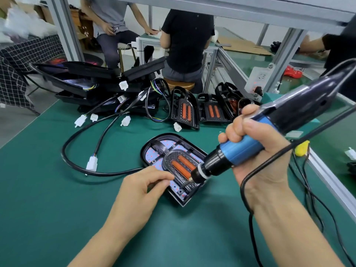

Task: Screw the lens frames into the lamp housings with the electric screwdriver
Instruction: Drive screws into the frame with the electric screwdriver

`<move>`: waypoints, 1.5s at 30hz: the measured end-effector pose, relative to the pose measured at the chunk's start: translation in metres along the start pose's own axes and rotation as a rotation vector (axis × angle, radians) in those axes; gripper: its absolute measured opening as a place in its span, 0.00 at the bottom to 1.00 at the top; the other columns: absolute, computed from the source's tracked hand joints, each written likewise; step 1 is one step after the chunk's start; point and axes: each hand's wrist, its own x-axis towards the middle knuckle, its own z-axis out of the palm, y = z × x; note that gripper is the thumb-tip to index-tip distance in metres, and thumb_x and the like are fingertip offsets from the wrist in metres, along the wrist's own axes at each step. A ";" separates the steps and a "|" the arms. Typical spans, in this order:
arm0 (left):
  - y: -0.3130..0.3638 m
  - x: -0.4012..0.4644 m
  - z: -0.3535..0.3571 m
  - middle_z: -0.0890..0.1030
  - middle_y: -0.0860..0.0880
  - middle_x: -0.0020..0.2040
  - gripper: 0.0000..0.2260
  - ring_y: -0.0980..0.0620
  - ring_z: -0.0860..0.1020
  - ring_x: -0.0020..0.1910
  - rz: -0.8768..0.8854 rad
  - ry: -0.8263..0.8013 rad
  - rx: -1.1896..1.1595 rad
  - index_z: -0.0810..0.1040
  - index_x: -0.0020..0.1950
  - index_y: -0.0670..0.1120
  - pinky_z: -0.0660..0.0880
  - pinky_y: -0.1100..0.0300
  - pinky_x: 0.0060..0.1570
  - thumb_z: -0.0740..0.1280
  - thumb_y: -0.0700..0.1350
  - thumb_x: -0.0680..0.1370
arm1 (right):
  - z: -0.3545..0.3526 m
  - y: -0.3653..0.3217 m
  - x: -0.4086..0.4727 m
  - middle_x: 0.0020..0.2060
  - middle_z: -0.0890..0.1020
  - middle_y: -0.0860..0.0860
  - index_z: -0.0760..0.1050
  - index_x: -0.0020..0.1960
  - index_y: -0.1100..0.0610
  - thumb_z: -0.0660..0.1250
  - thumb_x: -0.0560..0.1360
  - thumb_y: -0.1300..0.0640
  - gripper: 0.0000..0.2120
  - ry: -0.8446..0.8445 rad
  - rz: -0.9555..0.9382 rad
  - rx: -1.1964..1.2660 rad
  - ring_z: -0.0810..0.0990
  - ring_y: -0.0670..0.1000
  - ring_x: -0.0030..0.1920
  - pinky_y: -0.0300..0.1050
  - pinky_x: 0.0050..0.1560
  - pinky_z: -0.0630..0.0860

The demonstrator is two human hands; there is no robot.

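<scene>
A right hand (256, 143) grips a blue electric screwdriver (269, 130), tip angled down onto a lamp housing (154, 149) lying between both hands. The left hand (142, 187) pinches something too small to make out beside the tip. At that slant the bit could slip. The black lens frame (169, 157) holds two orange strips.

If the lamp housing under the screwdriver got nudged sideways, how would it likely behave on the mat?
The lamp housing lies flat and broad on the green mat, so it would probably slide, not tip. Its black cable loops away loosely and may drag or tug. The left hand rests on its near edge, probably steadying it.
</scene>
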 end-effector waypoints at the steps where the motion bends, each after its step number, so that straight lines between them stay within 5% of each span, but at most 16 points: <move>1: 0.000 -0.001 0.001 0.81 0.59 0.42 0.09 0.54 0.78 0.43 0.029 0.002 0.028 0.83 0.41 0.55 0.72 0.62 0.47 0.70 0.41 0.75 | 0.002 0.003 0.000 0.25 0.71 0.48 0.75 0.38 0.54 0.63 0.63 0.65 0.08 -0.015 0.009 -0.026 0.70 0.47 0.25 0.41 0.35 0.73; 5: 0.002 -0.002 0.004 0.80 0.59 0.43 0.07 0.56 0.75 0.44 0.097 0.013 0.069 0.81 0.47 0.55 0.71 0.60 0.48 0.66 0.46 0.72 | 0.002 0.010 0.001 0.27 0.73 0.49 0.76 0.38 0.54 0.68 0.57 0.64 0.11 -0.089 0.031 -0.069 0.71 0.48 0.26 0.43 0.35 0.73; 13: 0.002 0.000 0.006 0.80 0.58 0.38 0.07 0.56 0.73 0.43 0.121 0.001 0.126 0.83 0.43 0.49 0.71 0.57 0.47 0.71 0.36 0.74 | 0.011 0.008 0.005 0.21 0.73 0.45 0.80 0.30 0.45 0.67 0.55 0.61 0.12 -0.189 0.122 -0.248 0.73 0.43 0.23 0.37 0.34 0.74; 19: 0.000 0.005 0.008 0.78 0.61 0.36 0.09 0.57 0.73 0.42 0.109 -0.026 0.149 0.83 0.42 0.51 0.71 0.59 0.45 0.71 0.37 0.74 | 0.011 0.008 0.001 0.24 0.74 0.45 0.80 0.33 0.46 0.68 0.57 0.56 0.07 -0.230 0.072 -0.201 0.72 0.44 0.24 0.39 0.34 0.73; 22: 0.002 0.010 0.007 0.79 0.58 0.37 0.10 0.57 0.74 0.41 0.112 -0.044 0.153 0.83 0.41 0.52 0.72 0.58 0.45 0.71 0.36 0.73 | 0.006 0.001 0.004 0.21 0.72 0.48 0.76 0.30 0.57 0.67 0.56 0.60 0.03 -0.220 0.093 -0.337 0.71 0.43 0.22 0.35 0.37 0.68; 27: 0.034 0.045 0.014 0.80 0.57 0.38 0.07 0.57 0.76 0.40 0.217 -0.008 0.135 0.82 0.41 0.52 0.70 0.64 0.44 0.70 0.40 0.74 | -0.016 -0.037 0.006 0.33 0.73 0.47 0.72 0.41 0.52 0.65 0.63 0.65 0.10 0.102 -0.084 0.098 0.72 0.45 0.28 0.38 0.36 0.71; 32: 0.072 0.091 0.064 0.82 0.55 0.43 0.05 0.53 0.77 0.44 0.274 -0.132 0.313 0.83 0.47 0.51 0.72 0.57 0.47 0.70 0.42 0.74 | -0.048 -0.074 0.014 0.41 0.82 0.47 0.70 0.42 0.52 0.64 0.65 0.64 0.10 0.276 -0.237 -0.085 0.76 0.44 0.32 0.37 0.34 0.73; 41: 0.070 0.146 0.158 0.82 0.49 0.53 0.12 0.46 0.78 0.53 0.296 -0.484 0.859 0.82 0.50 0.50 0.68 0.59 0.45 0.65 0.35 0.74 | -0.088 -0.070 0.022 0.36 0.77 0.49 0.77 0.34 0.49 0.67 0.65 0.68 0.13 0.362 -0.351 -0.112 0.72 0.48 0.29 0.43 0.36 0.70; 45: 0.068 0.153 0.169 0.82 0.47 0.53 0.13 0.44 0.78 0.53 0.322 -0.541 0.933 0.81 0.52 0.46 0.70 0.54 0.55 0.63 0.33 0.73 | -0.097 -0.071 0.022 0.36 0.76 0.51 0.75 0.37 0.52 0.67 0.65 0.69 0.12 0.392 -0.348 -0.084 0.73 0.49 0.30 0.44 0.37 0.70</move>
